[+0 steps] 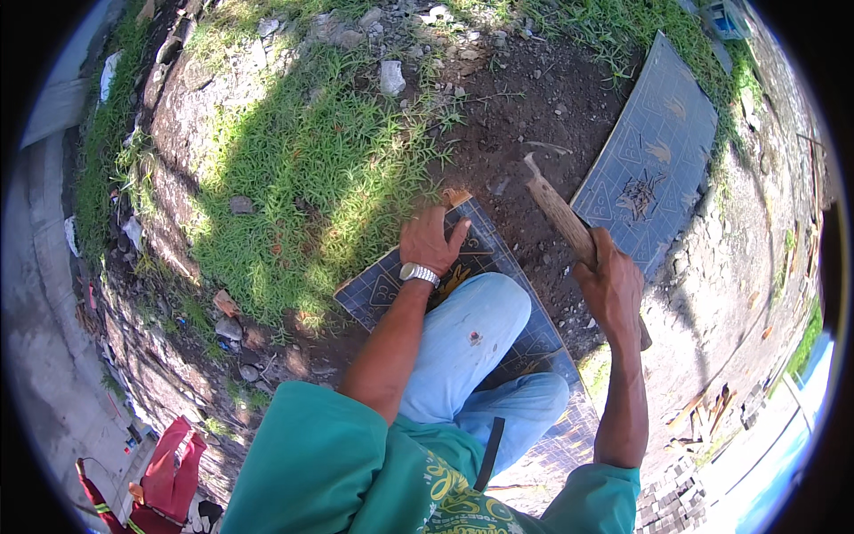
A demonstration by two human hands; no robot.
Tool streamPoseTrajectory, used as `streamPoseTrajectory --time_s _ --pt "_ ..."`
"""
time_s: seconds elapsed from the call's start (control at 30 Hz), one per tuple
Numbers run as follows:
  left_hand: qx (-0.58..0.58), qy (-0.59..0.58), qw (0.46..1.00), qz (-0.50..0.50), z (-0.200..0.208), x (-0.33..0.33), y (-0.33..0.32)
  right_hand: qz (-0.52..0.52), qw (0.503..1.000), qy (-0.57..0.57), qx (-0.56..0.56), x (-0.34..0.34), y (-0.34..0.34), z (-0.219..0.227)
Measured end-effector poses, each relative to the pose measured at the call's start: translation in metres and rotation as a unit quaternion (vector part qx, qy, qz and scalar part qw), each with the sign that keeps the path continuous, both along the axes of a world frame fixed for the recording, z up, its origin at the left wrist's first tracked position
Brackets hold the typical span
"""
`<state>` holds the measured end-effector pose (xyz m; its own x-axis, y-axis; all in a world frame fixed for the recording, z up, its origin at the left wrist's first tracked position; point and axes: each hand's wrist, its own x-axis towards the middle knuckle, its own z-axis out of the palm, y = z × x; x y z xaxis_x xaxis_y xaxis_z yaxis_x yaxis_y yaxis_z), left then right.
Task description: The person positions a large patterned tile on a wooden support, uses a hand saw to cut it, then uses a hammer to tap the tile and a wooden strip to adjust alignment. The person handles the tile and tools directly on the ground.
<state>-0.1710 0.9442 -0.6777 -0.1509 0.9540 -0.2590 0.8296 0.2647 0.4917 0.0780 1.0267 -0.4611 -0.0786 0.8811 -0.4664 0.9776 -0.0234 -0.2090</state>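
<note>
My right hand [610, 289] is closed around the wooden handle of a hammer [562, 214], raised to the right of my knees. The hammer's thin curved metal claw shows at the far end of the handle. My left hand [429, 240] grips the far edge of a blue-grey panel [498, 245] with a printed grid, thumb apart on its face. Just beyond these fingers a small piece of wood [456, 196] sits at the panel's corner. My fingertips are partly hidden. The panel lies under my bent legs, which cover much of it.
Another gridded panel [680, 125] lies on the ground to the right, with a small pile of nails [639, 196] on it. Grass [302, 178] and dark soil spread ahead. A pale stone [391, 78] lies at the far side. Red cloth [169, 476] sits at the lower left.
</note>
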Motion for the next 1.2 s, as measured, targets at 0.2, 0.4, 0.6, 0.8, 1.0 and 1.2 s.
streamPoseTrajectory --time_s 0.2,0.4,0.6,0.8,1.0,1.2 --pt "-0.012 -0.033 0.999 0.029 -0.001 -0.001 0.000 0.095 0.993 -0.038 0.065 -0.072 0.120 0.006" --pt "-0.011 -0.026 0.999 0.021 -0.006 -0.001 -0.001 0.213 0.970 -0.042 0.107 -0.091 0.127 -0.020" --pt "-0.010 -0.023 0.999 0.025 -0.006 0.000 0.001 0.320 0.939 -0.067 0.109 -0.088 0.107 -0.040" --pt "0.021 -0.009 0.999 0.025 -0.005 0.003 0.001 0.214 0.950 0.010 0.226 -0.088 0.129 -0.020" --pt "0.035 -0.009 0.999 0.032 -0.005 0.005 0.000 0.301 0.945 -0.004 0.128 -0.082 0.115 -0.057" --pt "0.034 0.002 0.999 0.032 -0.010 0.007 -0.001 0.164 0.984 -0.061 0.019 -0.041 0.079 -0.056"
